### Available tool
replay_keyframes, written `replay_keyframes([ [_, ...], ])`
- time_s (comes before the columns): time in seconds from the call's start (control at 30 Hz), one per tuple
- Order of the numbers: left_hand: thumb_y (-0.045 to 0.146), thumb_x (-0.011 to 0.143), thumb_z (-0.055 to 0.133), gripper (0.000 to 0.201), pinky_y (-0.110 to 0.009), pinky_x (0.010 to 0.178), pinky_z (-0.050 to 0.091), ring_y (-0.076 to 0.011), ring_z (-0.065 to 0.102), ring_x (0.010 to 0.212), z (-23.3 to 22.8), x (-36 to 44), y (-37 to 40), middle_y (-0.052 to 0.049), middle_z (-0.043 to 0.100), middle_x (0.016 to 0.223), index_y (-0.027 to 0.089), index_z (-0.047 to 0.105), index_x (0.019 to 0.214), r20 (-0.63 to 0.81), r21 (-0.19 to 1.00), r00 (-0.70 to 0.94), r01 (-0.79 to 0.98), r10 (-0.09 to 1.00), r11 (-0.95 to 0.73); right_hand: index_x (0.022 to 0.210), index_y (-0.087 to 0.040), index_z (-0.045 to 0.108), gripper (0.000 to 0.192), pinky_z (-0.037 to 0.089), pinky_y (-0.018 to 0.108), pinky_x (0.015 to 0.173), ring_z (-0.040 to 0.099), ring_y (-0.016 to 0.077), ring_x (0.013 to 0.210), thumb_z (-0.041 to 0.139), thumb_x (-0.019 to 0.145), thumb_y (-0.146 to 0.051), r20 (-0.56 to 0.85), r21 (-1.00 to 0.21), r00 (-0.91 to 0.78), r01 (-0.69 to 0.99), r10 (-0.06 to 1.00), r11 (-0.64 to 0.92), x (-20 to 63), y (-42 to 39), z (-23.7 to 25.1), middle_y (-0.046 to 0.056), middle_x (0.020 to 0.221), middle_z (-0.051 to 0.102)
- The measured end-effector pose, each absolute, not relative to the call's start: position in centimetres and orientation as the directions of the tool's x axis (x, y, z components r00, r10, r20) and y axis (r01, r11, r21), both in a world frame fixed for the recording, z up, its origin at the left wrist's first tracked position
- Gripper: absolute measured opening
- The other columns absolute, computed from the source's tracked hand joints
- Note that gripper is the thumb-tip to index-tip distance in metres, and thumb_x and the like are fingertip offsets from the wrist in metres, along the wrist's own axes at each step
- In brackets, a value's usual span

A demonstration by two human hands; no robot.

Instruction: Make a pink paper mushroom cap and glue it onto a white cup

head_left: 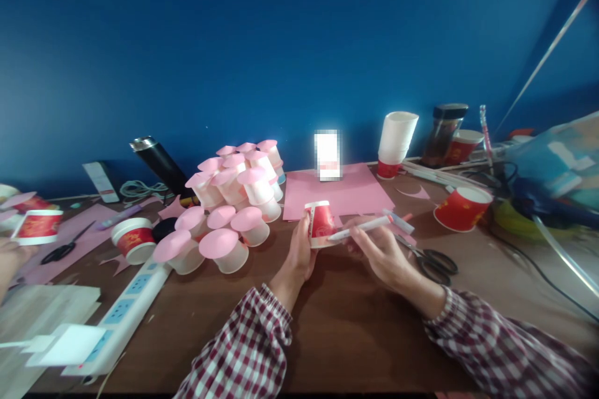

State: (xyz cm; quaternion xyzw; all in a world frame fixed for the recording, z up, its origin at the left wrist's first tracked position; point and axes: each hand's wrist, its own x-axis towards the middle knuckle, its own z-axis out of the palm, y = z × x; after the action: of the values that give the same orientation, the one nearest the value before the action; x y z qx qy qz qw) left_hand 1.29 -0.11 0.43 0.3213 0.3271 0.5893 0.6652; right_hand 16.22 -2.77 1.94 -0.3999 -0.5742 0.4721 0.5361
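My left hand is wrapped round a red and white paper cup, holding it off the table in front of me. A white marker pen with a red end is gripped in my right hand, its tip at the cup's lower right side. Whether the tip touches the cup, I cannot tell. Behind the cup lies a pink paper sheet. To the left stand several white cups with pink cone tops, some of them stacked. Near my right wrist rests a pair of black scissors.
A white power strip runs along the left, by a red cup. A black flask leans at the wall. Stacked white cups stand at the back right, near another red cup. Someone's hand holds a cup far left.
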Motion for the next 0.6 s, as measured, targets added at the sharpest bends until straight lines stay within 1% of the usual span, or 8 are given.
replay_keyframes([
  [0.07, 0.053, 0.08, 0.053, 0.039, -0.028, 0.064, 0.044, -0.0135, 0.054, 0.063, 0.4, 1.28, -0.1, -0.002, 0.059, 0.07, 0.014, 0.057, 0.08, -0.063, 0.822, 0.087, -0.561, 0.994, 0.101, 0.077, -0.018, 0.06, 0.026, 0.047, 0.023, 0.053, 0.055, 0.0121, 0.058, 0.056, 0.084, -0.043, 0.233, -0.972, -0.111, -0.068, 0.966, 0.227, 16.2, -2.77, 1.92, 0.001, 0.066, 0.059],
  [0.2, 0.051, 0.081, 0.051, 0.037, -0.027, 0.065, 0.044, -0.0129, 0.054, 0.063, 0.3, 1.24, -0.08, -0.001, 0.058, 0.07, 0.015, 0.057, 0.079, -0.039, 0.818, 0.101, -0.568, 0.994, 0.09, 0.08, -0.018, 0.061, 0.025, 0.046, 0.022, 0.05, 0.053, 0.0114, 0.056, 0.057, 0.084, -0.042, 0.227, -0.973, -0.091, -0.074, 0.97, 0.221, 16.15, -2.75, 1.97, 0.0, 0.064, 0.058],
  [0.33, 0.052, 0.08, 0.053, 0.036, -0.027, 0.066, 0.044, -0.013, 0.054, 0.063, 0.33, 1.28, -0.07, -0.001, 0.059, 0.071, 0.015, 0.057, 0.08, -0.059, 0.817, 0.082, -0.569, 0.995, 0.095, 0.076, -0.017, 0.06, 0.027, 0.046, 0.022, 0.049, 0.053, 0.0113, 0.055, 0.058, 0.082, -0.044, 0.213, -0.975, -0.077, -0.078, 0.974, 0.207, 16.21, -2.72, 1.98, 0.0, 0.063, 0.058],
  [0.47, 0.053, 0.08, 0.052, 0.039, -0.028, 0.066, 0.044, -0.0135, 0.054, 0.063, 0.34, 1.29, -0.06, -0.001, 0.059, 0.069, 0.015, 0.057, 0.077, -0.048, 0.819, 0.091, -0.567, 0.995, 0.091, 0.082, -0.017, 0.061, 0.026, 0.046, 0.022, 0.049, 0.054, 0.0117, 0.056, 0.058, 0.083, -0.043, 0.234, -0.971, -0.074, -0.062, 0.969, 0.23, 16.23, -2.75, 1.97, 0.0, 0.064, 0.057],
  [0.6, 0.053, 0.08, 0.051, 0.039, -0.028, 0.065, 0.044, -0.0137, 0.055, 0.062, 0.2, 1.23, -0.05, -0.001, 0.06, 0.069, 0.014, 0.057, 0.078, -0.055, 0.821, 0.097, -0.562, 0.994, 0.1, 0.073, -0.017, 0.06, 0.028, 0.047, 0.023, 0.051, 0.054, 0.0119, 0.056, 0.057, 0.083, -0.043, 0.225, -0.974, -0.082, -0.049, 0.971, 0.222, 16.17, -2.78, 2.07, 0.001, 0.063, 0.057],
])
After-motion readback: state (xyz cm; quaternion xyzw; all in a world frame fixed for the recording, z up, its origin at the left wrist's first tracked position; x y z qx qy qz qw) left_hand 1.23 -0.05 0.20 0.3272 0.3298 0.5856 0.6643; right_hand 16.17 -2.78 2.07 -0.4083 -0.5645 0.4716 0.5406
